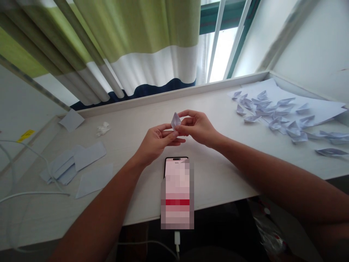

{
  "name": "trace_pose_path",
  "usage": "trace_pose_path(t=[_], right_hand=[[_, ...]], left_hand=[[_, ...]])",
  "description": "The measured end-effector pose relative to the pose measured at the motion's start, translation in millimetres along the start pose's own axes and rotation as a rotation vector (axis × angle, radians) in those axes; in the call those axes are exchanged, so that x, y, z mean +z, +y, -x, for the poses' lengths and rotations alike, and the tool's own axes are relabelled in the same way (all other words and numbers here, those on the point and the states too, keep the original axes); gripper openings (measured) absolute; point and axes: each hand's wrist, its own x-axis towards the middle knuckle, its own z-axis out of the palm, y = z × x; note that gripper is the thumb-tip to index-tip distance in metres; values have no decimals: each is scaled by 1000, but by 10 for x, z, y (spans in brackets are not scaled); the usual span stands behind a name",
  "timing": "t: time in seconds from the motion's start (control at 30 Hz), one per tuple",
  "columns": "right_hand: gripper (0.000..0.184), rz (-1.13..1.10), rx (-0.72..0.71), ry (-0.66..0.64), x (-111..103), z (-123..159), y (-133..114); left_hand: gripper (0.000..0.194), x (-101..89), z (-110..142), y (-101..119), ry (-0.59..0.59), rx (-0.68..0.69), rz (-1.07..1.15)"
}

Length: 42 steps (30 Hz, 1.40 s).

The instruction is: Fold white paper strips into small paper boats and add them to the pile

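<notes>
A small folded white paper boat [176, 121] is held up between my two hands above the middle of the table. My left hand [160, 140] pinches its lower left part between thumb and fingers. Thumb and fingers of my right hand [196, 125] grip it from the right side. The boat's pointed end faces up, away from me. Just below my hands lies a phone [177, 182] with a pinkish, partly blurred screen.
Several folded paper boats [278, 123] lie at the right, some on large white sheets [289, 91]. Paper pieces [89, 155] and a crumpled scrap [103, 128] lie at the left. A white cable [35, 193] crosses the left side. Curtains [136, 36] hang behind the table's raised back edge.
</notes>
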Motion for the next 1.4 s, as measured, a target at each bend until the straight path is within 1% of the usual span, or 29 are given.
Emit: trace_pose_path(t=[0.13,0.3,0.4,0.47,0.53,0.63,0.77,0.87,0.93,0.97,1.07,1.13,1.23,1.4], right_hand=[[46,-56,16,-19,-1,2,-32],[55,-123,43,-66,1,-16,-32],[58,-136,59,-56,-6,-25,-19],[59,-133,71,-42,-16,-26,-7],[60,-130,84,-30,-24,-23,0],[60,-128,110,-16,-21,-13,-7],[41,-135,128,13,-7,-7,-38],[30,-152,139,30,-10,-14,-49],[28,-173,150,30,-16,-19,-57],[29,-185,160,31,-17,-20,-64],[30,-214,212,33,-17,-20,-98],[29,-223,245,35,-13,-21,-118],[28,-243,268,48,-11,-24,-123],[30,-275,283,57,-13,-30,-87]], left_hand=[[47,-28,-9,-5,-33,8,9],[53,-37,-18,-28,7,-18,49],[51,-25,-15,-28,8,-16,38],[51,-1,-8,-20,-5,6,-8],[51,34,3,-14,1,46,-83],[47,84,18,-23,45,102,-219],[42,80,17,-67,108,176,-403],[41,29,6,-90,214,296,-565],[38,-11,2,-84,275,401,-658],[33,-30,2,-75,286,455,-697],[19,-77,5,-38,250,601,-798],[17,-96,8,-19,218,665,-860],[17,-101,14,-5,186,698,-921],[18,-64,24,0,166,694,-992]])
